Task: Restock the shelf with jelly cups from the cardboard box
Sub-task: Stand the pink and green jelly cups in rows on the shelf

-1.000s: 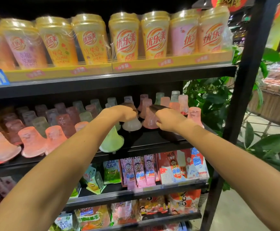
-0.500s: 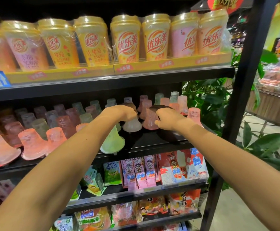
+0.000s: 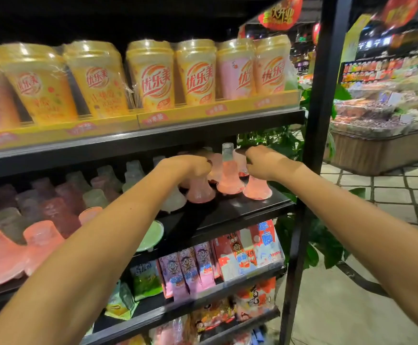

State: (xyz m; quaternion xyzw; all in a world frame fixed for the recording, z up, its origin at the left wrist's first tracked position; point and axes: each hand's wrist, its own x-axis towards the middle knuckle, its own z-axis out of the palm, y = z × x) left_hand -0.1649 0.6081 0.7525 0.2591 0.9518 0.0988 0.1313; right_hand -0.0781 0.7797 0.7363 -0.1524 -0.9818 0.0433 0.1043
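We face the tall black metal shelving unit [image 3: 313, 135], and our work sits on its dark middle shelf board [image 3: 230, 212], which carries rows of translucent bell-shaped jelly cups in pink, purple, green and white [image 3: 53, 207]. These stand with the wide base down and the narrow neck up, so each cup's long axis is upright. They fill the board from its left end back to the rear, while the front strip near the right end is bare.

At that right end both our hands are on cups. Our left hand [image 3: 190, 166] curls its fingers down over the neck of a pink bell-shaped jelly cup [image 3: 200, 192], whose base rests on the board. Our right hand [image 3: 262, 163] grips the neck of a salmon-pink bell-shaped jelly cup [image 3: 256, 190] at the right edge of the board, base also down. Between the two hands stands a third pink cup with a clear neck [image 3: 228, 180], free of both.

Each held cup hangs straight below its hand, so we judge that the coming move is simply to let go and lift upward along the neck, clear of the shelf above. The right hand is nearer the open corner. The cardboard box is not in view; we cannot say where it lies.
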